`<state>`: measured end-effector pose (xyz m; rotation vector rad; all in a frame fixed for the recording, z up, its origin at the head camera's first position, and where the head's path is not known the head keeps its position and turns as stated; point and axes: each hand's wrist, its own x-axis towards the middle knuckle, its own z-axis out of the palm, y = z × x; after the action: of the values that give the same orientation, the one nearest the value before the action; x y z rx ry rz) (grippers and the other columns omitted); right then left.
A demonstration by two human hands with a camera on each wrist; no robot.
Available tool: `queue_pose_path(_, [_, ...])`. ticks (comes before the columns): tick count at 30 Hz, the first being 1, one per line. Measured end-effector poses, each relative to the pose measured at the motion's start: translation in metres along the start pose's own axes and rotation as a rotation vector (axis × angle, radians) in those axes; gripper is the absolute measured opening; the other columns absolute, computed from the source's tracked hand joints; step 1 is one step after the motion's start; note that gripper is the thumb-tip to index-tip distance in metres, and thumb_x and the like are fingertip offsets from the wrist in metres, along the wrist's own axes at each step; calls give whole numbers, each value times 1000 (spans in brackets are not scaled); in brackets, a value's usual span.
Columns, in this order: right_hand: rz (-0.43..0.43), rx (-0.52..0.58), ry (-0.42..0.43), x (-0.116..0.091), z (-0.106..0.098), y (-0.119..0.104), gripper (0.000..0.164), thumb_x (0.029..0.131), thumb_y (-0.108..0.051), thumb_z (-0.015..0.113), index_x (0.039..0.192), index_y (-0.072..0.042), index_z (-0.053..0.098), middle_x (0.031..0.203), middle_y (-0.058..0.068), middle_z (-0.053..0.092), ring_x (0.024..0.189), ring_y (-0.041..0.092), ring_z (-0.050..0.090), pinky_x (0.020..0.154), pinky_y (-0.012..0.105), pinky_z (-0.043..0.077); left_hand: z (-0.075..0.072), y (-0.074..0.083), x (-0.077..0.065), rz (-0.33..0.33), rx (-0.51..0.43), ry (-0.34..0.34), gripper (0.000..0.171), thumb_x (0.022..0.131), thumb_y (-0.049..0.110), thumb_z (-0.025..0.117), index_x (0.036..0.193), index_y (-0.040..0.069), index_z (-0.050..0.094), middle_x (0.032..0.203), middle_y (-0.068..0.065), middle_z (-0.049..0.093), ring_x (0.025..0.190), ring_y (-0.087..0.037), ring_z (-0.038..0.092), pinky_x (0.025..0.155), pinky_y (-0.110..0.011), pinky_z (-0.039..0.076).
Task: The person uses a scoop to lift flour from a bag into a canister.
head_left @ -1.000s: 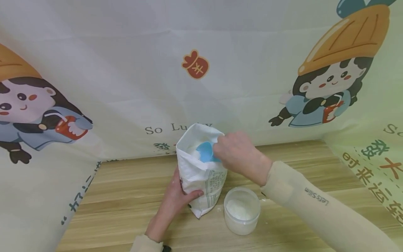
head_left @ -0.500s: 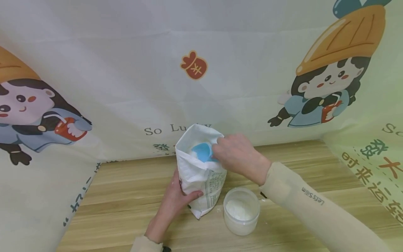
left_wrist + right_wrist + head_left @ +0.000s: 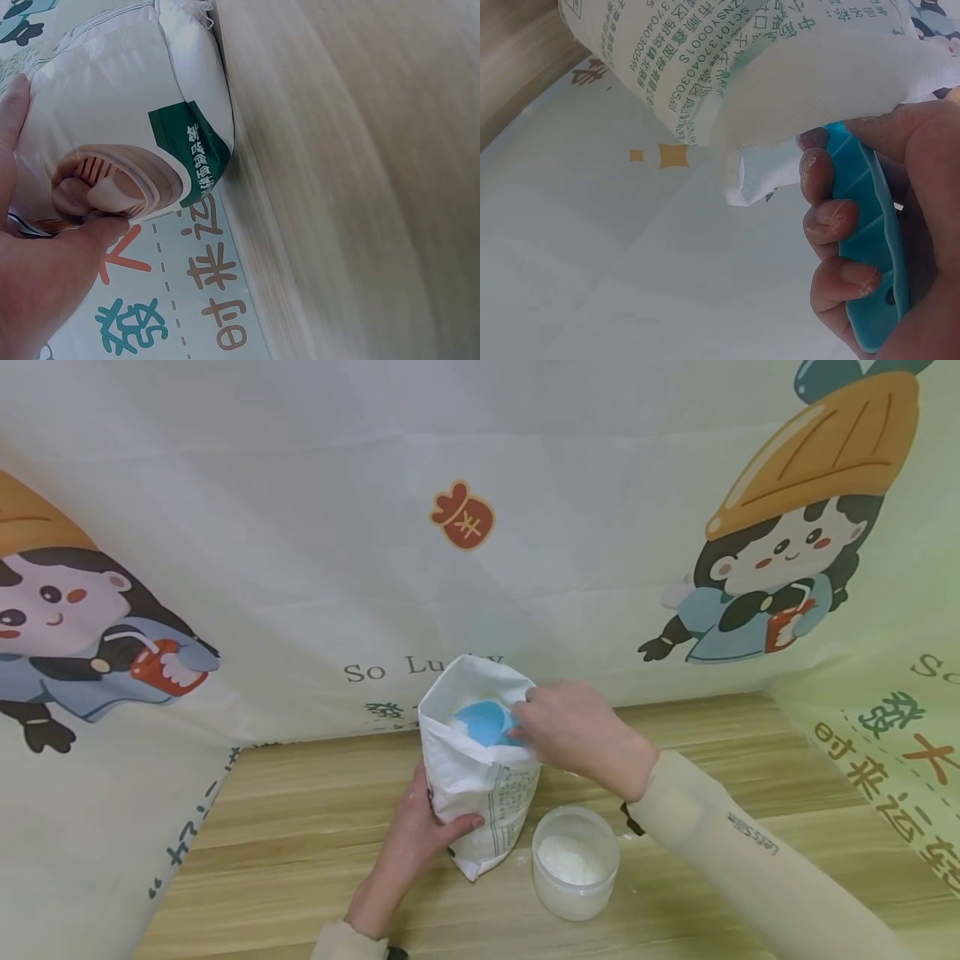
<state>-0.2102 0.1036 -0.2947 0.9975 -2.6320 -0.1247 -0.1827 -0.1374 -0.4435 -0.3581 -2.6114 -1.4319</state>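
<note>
A white flour bag (image 3: 480, 806) stands with its mouth open in the head view. My left hand (image 3: 422, 822) grips its lower left side, thumb across the front; in the left wrist view the bag (image 3: 105, 97) shows a picture of buns. Fingers of my right hand (image 3: 577, 731) curl round the handle of a blue scoop (image 3: 483, 722), whose bowl sits inside the bag mouth with white powder beside it. The right wrist view shows the ribbed scoop handle (image 3: 866, 232) in the fist and powder on the fingertips. How deep the bowl sits is hidden.
A clear round tub (image 3: 576, 864), partly filled with white powder, stands right of the bag below the right forearm. Specks of powder lie near it on the wooden tabletop (image 3: 300, 827). A printed cloth backdrop (image 3: 337, 568) rises behind and at both sides.
The scoop has shifted slightly left within the bag mouth. My right hand and wrist have turned a little and edged right and down over the last half second. Bag, left hand and tub stay put.
</note>
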Motion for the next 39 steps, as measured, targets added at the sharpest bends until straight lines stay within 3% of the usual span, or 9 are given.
queue_pose_path(11, [24,83,33,-8,5,6,23,96,-35,75,86,-15,69,72,-3,54,59,16,46,48,30,41,0,0,0,13,-4,4,111,75,21,95,159,7,24,138,-21,59,124,-40,59,106,-58,47])
queue_pose_path(25, [38,238,110,-20,20,20,28,98,-32,74,79,-17,60,67,-6,49,56,13,46,48,29,39,1,0,-1,10,-22,6,111,75,19,95,159,7,25,140,-22,58,127,-41,57,109,-59,45])
queue_pose_path(32, [62,294,139,-26,27,23,21,98,-34,73,94,-13,72,75,-5,60,61,12,50,54,30,45,0,0,0,0,-23,3,110,74,19,95,159,9,26,140,-20,58,128,-40,57,110,-58,45])
queue_pose_path(39, [91,359,196,-32,33,24,30,96,-32,75,110,-5,76,85,2,71,65,14,56,59,30,50,1,-1,0,0,-3,0,110,75,22,95,159,9,26,138,-19,59,126,-40,58,108,-59,46])
